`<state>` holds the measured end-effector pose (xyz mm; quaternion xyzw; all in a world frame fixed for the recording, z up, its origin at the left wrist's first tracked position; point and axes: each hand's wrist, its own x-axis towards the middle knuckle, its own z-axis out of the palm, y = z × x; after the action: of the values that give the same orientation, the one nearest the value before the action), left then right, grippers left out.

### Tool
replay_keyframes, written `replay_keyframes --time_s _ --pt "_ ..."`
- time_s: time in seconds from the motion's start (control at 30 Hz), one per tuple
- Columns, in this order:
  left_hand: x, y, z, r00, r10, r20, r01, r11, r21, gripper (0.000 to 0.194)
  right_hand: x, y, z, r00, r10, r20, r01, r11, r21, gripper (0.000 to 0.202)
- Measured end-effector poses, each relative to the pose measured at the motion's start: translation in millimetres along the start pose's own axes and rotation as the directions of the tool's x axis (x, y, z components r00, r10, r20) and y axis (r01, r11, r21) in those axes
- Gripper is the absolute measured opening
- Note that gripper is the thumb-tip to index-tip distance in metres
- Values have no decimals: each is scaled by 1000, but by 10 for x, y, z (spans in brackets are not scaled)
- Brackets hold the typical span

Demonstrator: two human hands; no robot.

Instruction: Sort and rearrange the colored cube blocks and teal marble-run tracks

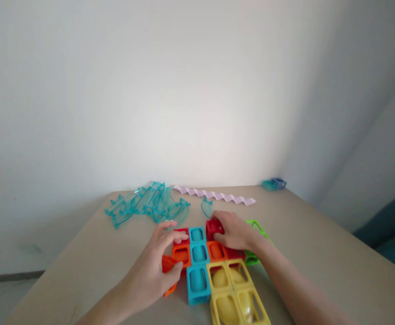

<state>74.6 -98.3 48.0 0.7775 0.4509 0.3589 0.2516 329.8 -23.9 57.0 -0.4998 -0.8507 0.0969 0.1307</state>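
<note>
Toy track blocks lie joined in a flat layout near the table's front. A column of blue blocks (199,253) runs down its middle, with orange blocks (217,251) on both sides. My right hand (233,229) grips a red block (213,228) at the far right of the blue column. Fingers of my left hand (158,262) curl around the left edge of the layout, over another red block (183,235) and against an orange piece (169,263). A yellow four-part block (230,289) with rounded yellow shapes inside sits at the near right. Behind my right wrist shows a green frame (256,225), partly hidden.
A pile of clear teal curved pieces (153,202) lies at the back left, and one single teal piece (207,206) lies apart. A pale purple zigzag strip (214,195) runs along the wall. At the far right corner stands a small blue block (278,183).
</note>
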Motion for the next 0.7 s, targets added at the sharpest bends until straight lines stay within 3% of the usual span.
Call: replay_keyframes --time_s 0.13,0.23,0.5,0.7 --pt "-33 -48 121 977 -196 -84 178 967 -181 37 -4 21 -39 1000 -22 20 20 997 77 31" --pt "-63 -71 165 959 -267 -97 232 933 -277 42 -7 40 -50 999 -39 18 38 995 91 32" --pt "-221 -94 311 967 -198 -161 177 975 -136 49 -44 1 -116 996 -85 21 83 993 79 39" --pt "-263 -66 362 988 -29 -152 36 998 44 49 -32 -24 -140 996 -84 -43 87 993 77 37"
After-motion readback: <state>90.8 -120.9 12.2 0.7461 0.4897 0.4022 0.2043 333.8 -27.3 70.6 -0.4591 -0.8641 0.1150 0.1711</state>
